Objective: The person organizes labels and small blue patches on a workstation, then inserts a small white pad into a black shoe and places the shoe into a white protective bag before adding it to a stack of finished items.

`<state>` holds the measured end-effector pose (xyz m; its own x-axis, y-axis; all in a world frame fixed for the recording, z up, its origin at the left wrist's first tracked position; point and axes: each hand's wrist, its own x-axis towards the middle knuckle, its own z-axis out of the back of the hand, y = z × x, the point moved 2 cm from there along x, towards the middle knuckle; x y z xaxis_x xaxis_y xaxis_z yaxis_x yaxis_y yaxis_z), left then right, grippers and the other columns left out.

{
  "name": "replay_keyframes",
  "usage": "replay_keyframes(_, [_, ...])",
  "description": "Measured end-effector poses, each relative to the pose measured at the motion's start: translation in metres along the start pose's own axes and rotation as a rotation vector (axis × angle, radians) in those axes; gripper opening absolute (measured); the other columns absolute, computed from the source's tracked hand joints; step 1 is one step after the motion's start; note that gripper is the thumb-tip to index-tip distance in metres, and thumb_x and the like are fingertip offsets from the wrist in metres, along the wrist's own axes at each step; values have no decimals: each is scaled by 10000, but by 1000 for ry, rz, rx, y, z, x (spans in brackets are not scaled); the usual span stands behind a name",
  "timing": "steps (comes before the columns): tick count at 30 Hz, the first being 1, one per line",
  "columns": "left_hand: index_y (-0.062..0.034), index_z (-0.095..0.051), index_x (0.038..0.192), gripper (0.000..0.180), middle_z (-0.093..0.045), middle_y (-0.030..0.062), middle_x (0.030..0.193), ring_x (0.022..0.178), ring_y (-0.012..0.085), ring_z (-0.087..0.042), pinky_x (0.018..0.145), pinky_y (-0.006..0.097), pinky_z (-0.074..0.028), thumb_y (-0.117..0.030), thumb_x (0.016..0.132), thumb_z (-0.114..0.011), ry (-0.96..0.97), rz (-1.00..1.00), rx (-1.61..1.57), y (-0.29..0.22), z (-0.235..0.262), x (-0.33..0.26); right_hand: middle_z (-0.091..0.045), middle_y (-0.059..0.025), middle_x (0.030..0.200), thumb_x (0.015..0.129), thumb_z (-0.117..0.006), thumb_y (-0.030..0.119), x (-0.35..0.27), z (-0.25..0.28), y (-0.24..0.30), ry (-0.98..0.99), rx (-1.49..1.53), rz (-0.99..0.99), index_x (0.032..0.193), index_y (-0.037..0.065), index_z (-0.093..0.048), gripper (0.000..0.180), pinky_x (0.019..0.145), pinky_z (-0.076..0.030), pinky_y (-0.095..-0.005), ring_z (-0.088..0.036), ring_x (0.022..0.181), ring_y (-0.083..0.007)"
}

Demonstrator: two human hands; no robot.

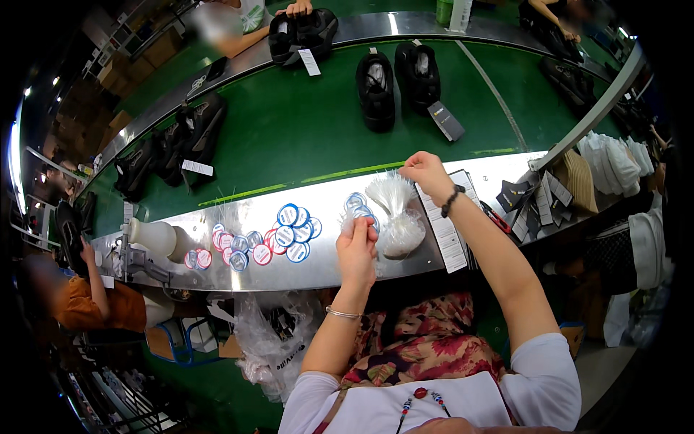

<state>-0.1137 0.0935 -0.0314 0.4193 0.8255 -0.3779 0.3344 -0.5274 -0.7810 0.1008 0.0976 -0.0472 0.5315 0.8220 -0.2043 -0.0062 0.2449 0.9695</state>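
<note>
My left hand (356, 253) is closed above the metal ledge, with something pale and see-through poking out at its fingertips; what it is I cannot make out. Just beyond it lie round blue-rimmed tags (355, 200), partly hidden by the fingers. My right hand (428, 177) pinches its fingers together at the top of a bundle of thin see-through plastic strands (388, 192). Anything between those fingers is too small to tell. The bundle stands in a plastic bag (402, 235) on the ledge.
White printed label sheets (450, 242) lie right of the bag, near red-handled scissors (496, 217) and dark hang tags (515, 195). More round tags (289, 228) spread leftward. Black shoes (375, 90) stand on the green conveyor belt (289, 123). Other people work around it.
</note>
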Motion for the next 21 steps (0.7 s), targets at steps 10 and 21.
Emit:
replay_keyframes(10, [21,-591,885,138,-546,-4,716,600,46,-461,532,189,-355,-107,834,-603,57,-161,314,28,-15,39,-547,-12,641,729,-694,122,13,-18,6,123,-28,-27,717,-16,-610,161,537,-394,-237,-483,607,-79])
replay_keyframes(21, [61,-595,845,219,-610,72,721,651,127,-572,601,253,-465,-84,699,-670,-35,-172,807,36,-19,49,-534,-52,587,785,-654,191,3,-17,5,1,-327,194,698,-13,-545,247,506,-394,-260,-481,548,-112])
